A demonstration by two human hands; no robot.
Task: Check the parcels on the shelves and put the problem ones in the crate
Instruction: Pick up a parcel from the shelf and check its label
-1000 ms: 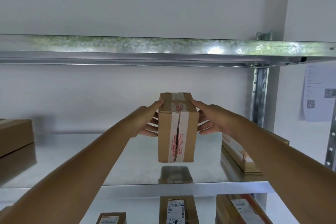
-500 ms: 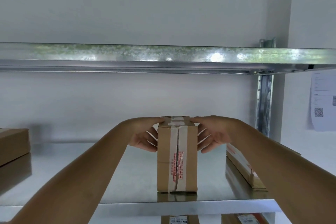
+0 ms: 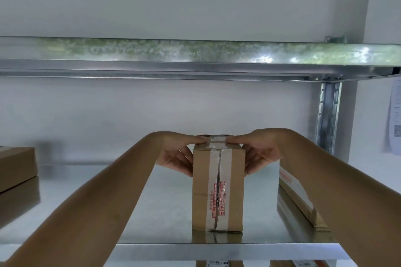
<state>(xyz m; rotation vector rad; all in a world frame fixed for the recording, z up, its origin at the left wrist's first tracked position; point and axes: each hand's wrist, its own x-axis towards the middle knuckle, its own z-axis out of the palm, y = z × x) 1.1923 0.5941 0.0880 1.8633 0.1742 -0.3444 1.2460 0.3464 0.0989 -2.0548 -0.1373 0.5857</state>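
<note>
Parcel [image 3: 217,188] stands upright on shelf [image 3: 227,250], left grip [image 3: 174,154] and right grip [image 3: 261,153] clasping its top.

parcel [image 3: 217,188]: matt cardboard, glossy tape | shelf [image 3: 227,251]: shiny galvanised metal

A plain white wall [image 3: 173,0] is standing behind the galvanised grey metal shelving rack [image 3: 195,67]. Right of the rack's slotted upright post [image 3: 328,115], a white printed paper sheet [image 3: 395,119] is hanging.
</note>
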